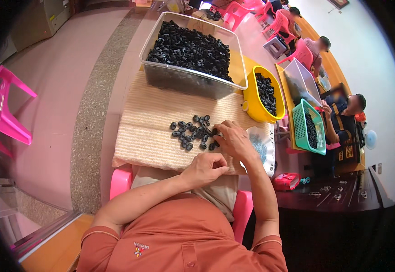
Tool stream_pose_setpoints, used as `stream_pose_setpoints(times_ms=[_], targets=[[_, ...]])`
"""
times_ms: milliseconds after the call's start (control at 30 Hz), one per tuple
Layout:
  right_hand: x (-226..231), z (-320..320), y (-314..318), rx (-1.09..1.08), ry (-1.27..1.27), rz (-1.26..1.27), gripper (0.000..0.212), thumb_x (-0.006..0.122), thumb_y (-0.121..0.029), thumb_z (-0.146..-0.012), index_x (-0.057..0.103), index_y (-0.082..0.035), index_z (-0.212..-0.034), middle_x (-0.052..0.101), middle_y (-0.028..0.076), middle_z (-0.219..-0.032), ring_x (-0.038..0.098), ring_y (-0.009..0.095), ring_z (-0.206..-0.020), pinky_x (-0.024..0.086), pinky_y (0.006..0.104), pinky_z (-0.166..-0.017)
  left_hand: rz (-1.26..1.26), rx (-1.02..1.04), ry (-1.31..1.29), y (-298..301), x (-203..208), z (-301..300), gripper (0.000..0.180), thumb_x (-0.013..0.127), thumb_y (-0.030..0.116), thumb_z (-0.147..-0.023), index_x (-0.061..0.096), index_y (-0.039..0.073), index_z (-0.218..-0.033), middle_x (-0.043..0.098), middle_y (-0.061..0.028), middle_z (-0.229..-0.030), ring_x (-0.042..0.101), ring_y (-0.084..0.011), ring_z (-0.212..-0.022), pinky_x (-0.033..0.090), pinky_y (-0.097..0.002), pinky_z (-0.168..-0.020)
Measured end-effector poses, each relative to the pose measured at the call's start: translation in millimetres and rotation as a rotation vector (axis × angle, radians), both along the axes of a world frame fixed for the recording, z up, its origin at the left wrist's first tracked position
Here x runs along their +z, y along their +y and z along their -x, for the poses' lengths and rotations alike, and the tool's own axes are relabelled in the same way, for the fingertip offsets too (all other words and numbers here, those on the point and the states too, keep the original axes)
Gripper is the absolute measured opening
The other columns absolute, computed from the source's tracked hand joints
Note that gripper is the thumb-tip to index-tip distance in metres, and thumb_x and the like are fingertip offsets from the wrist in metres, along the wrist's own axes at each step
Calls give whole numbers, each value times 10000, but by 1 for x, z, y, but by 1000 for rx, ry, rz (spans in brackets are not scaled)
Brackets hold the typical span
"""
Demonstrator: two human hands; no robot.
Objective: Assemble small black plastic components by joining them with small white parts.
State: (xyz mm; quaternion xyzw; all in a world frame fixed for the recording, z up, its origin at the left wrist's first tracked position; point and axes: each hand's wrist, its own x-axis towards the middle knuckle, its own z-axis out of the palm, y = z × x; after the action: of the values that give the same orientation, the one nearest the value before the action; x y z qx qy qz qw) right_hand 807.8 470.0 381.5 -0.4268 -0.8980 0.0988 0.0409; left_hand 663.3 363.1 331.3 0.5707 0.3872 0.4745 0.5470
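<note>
A loose heap of small black ring-shaped parts (189,130) lies on a striped cream cloth (143,113) over the table in front of me. My right hand (234,141) reaches to the heap's right side, its thumb and fingertips closed around one of the black parts. Closer to my body, at the table's near edge, my left hand (203,171) is curled with thumb and forefinger together. Whatever it may hold is hidden. Just right of my right hand lies a white plastic sheet or bag (267,164) with small clear bluish pieces (259,148) on it.
A large clear bin (184,81) full of black parts stands at the table's far side. Beside it is a yellow tub (250,98) of similar parts. Rightward, a green basket (302,133) stands by a seated person (342,115). A pink stool (7,111) is at left.
</note>
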Motion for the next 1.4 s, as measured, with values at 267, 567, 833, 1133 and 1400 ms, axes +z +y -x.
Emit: stream_pose_setpoints(times_ms=[267,567,833,1133,1400], targets=[[-7,-1,3,-47,58,0,265,751,-199,-812,687,-26,-1003,681,146,-963,628,353,-974,496,432,-860,50,45,-1,1,0,2,173,707,154,-865,704,-14,-904,723,-124,-808,683,-191,-725,535,-332,-685],[-19,-8,-4,-102,287,-31,153,766,-121,-800,696,-20,-892,691,145,-847,678,308,-848,538,386,-763,84,129,-39,5,-6,0,165,707,143,-887,703,-18,-920,711,-78,-791,646,-113,-720,527,-289,-670],[-9,-14,-33,-264,786,319,80,728,-36,-880,701,9,-941,696,100,-862,660,157,-826,516,287,-723,290,254,-468,16,-8,2,181,712,121,-940,645,-17,-1038,691,-46,-920,656,-91,-808,567,-244,-715],[-17,-27,-48,-91,794,280,95,680,-6,-933,705,35,-1015,694,80,-934,644,137,-878,521,253,-764,328,124,-567,13,-4,2,132,679,70,-958,643,-9,-1057,695,-51,-951,672,-103,-821,582,-254,-735],[-23,-26,-60,-252,930,355,61,695,-14,-934,706,17,-986,692,50,-918,612,83,-834,505,225,-728,354,104,-590,13,-3,4,123,702,45,-927,654,-10,-1025,703,-56,-931,677,-107,-801,575,-248,-731]])
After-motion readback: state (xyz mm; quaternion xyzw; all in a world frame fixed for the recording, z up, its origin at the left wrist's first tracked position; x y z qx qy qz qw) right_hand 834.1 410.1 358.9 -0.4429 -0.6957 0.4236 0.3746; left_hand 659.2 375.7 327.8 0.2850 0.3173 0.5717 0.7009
